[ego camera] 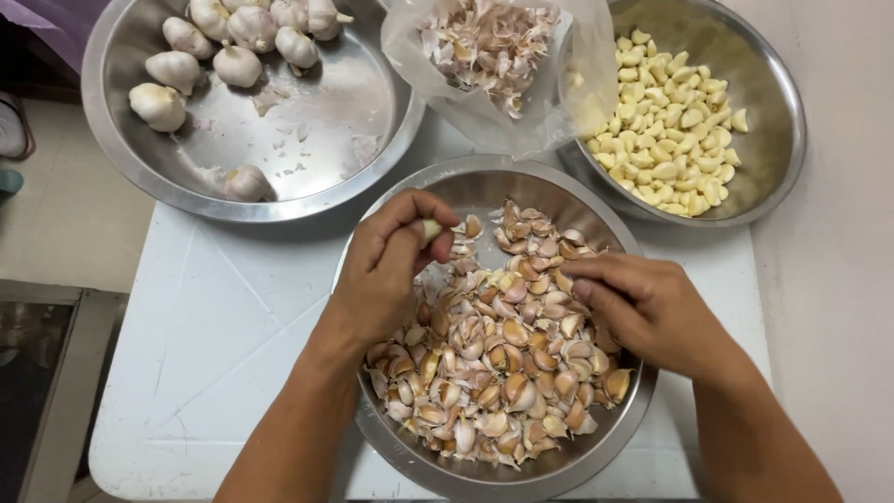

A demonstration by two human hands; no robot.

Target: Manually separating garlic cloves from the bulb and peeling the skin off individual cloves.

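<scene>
Left hand (386, 270) is pinching a small pale garlic clove (431, 229) w/ thumb n fingertips; right hand (643, 307), fingers loosely curled, is touching unpeeled cloves (494, 363) in the round steel bowl (410, 447).

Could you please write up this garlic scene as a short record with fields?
Surface: white table with three steel bowls
Near bowl: unpeeled garlic cloves
Far left bowl: whole garlic bulbs, one apart near the front rim
Far right bowl: peeled cloves
Plastic bag: papery garlic skins, between the far bowls
Left hand: pinches a single clove above the near bowl
Right hand: fingers down among the unpeeled cloves; whether it grips one is unclear
</scene>
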